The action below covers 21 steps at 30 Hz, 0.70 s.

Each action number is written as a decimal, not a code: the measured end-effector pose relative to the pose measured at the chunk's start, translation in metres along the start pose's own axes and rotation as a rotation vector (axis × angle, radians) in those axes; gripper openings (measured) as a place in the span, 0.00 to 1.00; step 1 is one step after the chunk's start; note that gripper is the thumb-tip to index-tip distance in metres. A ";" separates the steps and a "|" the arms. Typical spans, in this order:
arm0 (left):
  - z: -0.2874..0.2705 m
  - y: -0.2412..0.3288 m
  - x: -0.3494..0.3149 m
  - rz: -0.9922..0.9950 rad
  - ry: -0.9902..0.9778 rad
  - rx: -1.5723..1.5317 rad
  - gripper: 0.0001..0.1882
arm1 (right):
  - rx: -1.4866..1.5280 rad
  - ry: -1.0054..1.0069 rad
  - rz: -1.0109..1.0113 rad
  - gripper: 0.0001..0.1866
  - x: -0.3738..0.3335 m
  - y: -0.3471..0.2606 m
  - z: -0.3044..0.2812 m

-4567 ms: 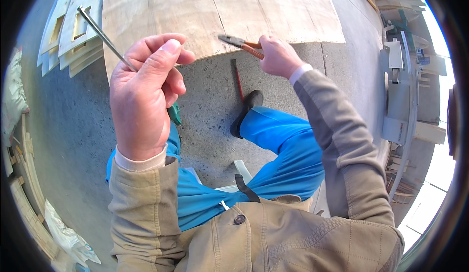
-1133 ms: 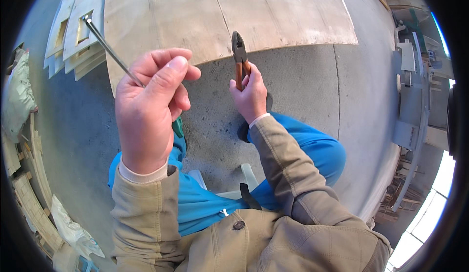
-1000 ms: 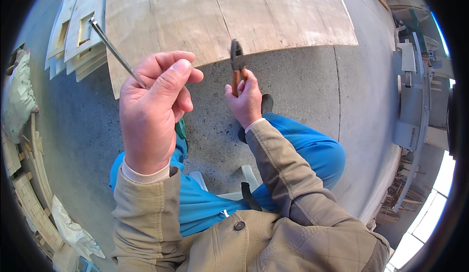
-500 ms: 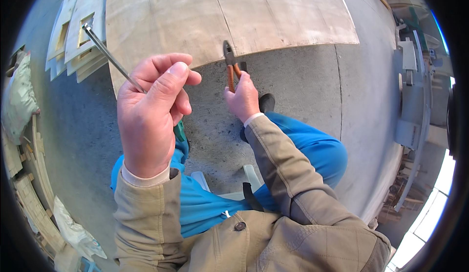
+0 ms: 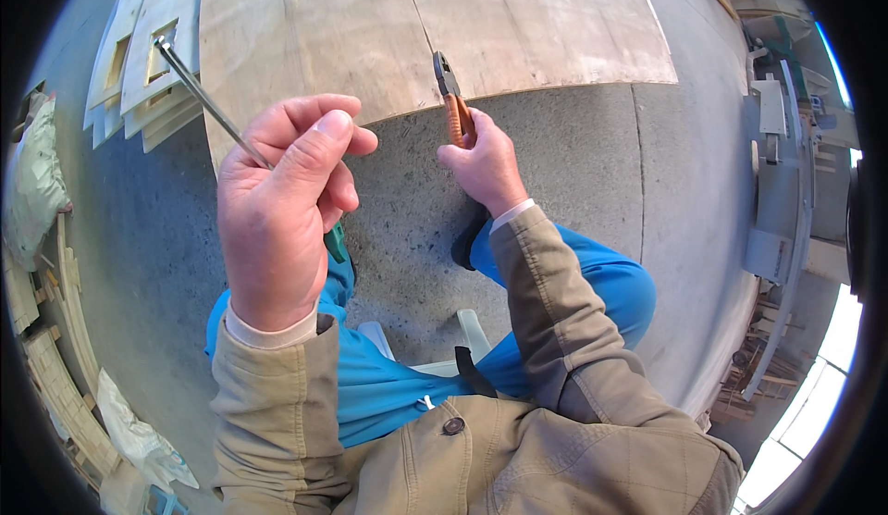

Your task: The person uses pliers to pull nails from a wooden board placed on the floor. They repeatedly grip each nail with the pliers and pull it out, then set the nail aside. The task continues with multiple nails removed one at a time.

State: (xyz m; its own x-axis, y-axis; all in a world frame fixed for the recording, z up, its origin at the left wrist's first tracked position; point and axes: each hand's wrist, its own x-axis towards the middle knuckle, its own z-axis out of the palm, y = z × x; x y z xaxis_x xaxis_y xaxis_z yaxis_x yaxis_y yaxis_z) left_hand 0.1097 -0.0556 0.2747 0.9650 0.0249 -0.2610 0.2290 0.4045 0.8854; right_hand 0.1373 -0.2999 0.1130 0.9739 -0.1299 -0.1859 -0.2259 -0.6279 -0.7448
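My left hand [image 5: 282,200] is raised in front of me at the left, its fingers curled round a tool. That tool has a long steel shaft [image 5: 205,99] slanting up and left to a small blocky tip, and a green handle end [image 5: 336,242] below my hand. My right hand [image 5: 483,163] grips a pair of pliers [image 5: 458,112] by the orange-brown handles. The dark jaws point away from me, over the near edge of a large plywood sheet [image 5: 370,43]; I cannot tell whether they touch it.
Pale panels with rectangular cutouts [image 5: 139,71] lie stacked at the far left. A white sack [image 5: 37,173] and timber strips [image 5: 69,376] line the left side. Metal equipment [image 5: 772,173] stands along the right. Pale stool-like legs [image 5: 472,335] show between my blue-trousered legs [image 5: 564,284].
My right hand has moved forward and slightly right with the pliers, and the jaws reach further over the plywood. My left hand has barely shifted, still holding its tool.
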 end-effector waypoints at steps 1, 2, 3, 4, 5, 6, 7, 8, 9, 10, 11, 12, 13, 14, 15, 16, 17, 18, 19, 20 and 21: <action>0.000 0.000 0.000 0.002 -0.010 -0.008 0.09 | 0.022 0.002 -0.022 0.31 0.002 -0.003 -0.006; 0.000 0.000 0.000 0.000 -0.004 0.004 0.09 | 0.043 0.002 -0.044 0.30 0.004 -0.007 -0.012; 0.000 0.001 0.000 -0.001 -0.004 0.010 0.09 | -0.047 -0.095 -0.048 0.30 0.006 -0.011 -0.017; 0.000 0.001 -0.001 -0.001 -0.001 0.014 0.10 | -0.137 -0.193 -0.053 0.30 0.007 -0.015 -0.023; 0.000 0.001 -0.001 0.004 0.002 0.016 0.10 | -0.240 -0.290 -0.044 0.30 0.010 -0.020 -0.028; 0.000 0.001 -0.001 0.009 0.001 0.018 0.10 | -0.366 -0.436 -0.029 0.30 0.013 -0.024 -0.035; 0.000 0.001 -0.002 0.012 0.001 0.020 0.10 | -0.309 -0.360 -0.033 0.30 0.014 -0.028 -0.040; 0.000 0.001 -0.002 0.008 0.002 0.013 0.10 | -0.252 -0.289 -0.042 0.30 0.017 -0.032 -0.044; -0.001 0.001 -0.001 0.007 0.005 0.007 0.10 | -0.193 -0.219 -0.055 0.31 0.020 -0.035 -0.046; -0.001 0.001 -0.002 0.008 0.003 -0.002 0.10 | -0.028 -0.161 -0.043 0.32 0.022 -0.037 -0.049; -0.001 0.001 -0.002 0.007 0.003 0.007 0.10 | -0.009 -0.058 -0.111 0.33 0.023 -0.037 -0.048; 0.000 0.001 -0.001 0.011 -0.001 0.011 0.10 | -0.016 -0.024 -0.095 0.33 0.022 -0.035 -0.046; 0.000 0.001 0.000 0.015 -0.008 0.015 0.09 | -0.016 0.017 -0.108 0.34 0.021 -0.031 -0.042; 0.001 0.000 0.001 0.014 -0.010 0.011 0.09 | -0.083 0.021 -0.097 0.37 0.018 -0.026 -0.037; 0.001 0.000 0.001 0.014 -0.008 0.008 0.09 | -0.121 0.032 -0.157 0.40 0.011 -0.018 -0.030; 0.001 0.001 0.001 0.010 -0.004 0.007 0.09 | -0.196 0.071 -0.208 0.41 0.004 -0.009 -0.019; 0.001 0.001 0.001 0.009 -0.001 0.005 0.09 | -0.267 0.100 -0.286 0.42 -0.003 0.001 -0.010; 0.000 0.001 0.000 0.003 -0.001 0.003 0.09 | -0.255 0.116 -0.303 0.41 -0.010 0.013 0.000; 0.000 0.001 -0.001 -0.002 -0.004 0.001 0.09 | -0.238 0.143 -0.325 0.41 -0.017 0.026 0.009; 0.000 0.001 -0.001 -0.004 -0.001 0.003 0.09 | -0.217 0.169 -0.324 0.40 -0.024 0.037 0.017; 0.000 0.001 -0.001 -0.004 0.002 0.006 0.09 | -0.179 0.197 -0.291 0.39 -0.031 0.047 0.026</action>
State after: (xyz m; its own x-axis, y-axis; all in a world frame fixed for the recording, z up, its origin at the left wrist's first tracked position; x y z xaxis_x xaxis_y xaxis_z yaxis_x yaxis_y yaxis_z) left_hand 0.1094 -0.0554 0.2758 0.9639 0.0254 -0.2651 0.2333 0.3993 0.8866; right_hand 0.0961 -0.3059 0.0670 0.9859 -0.0606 0.1561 0.0503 -0.7819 -0.6214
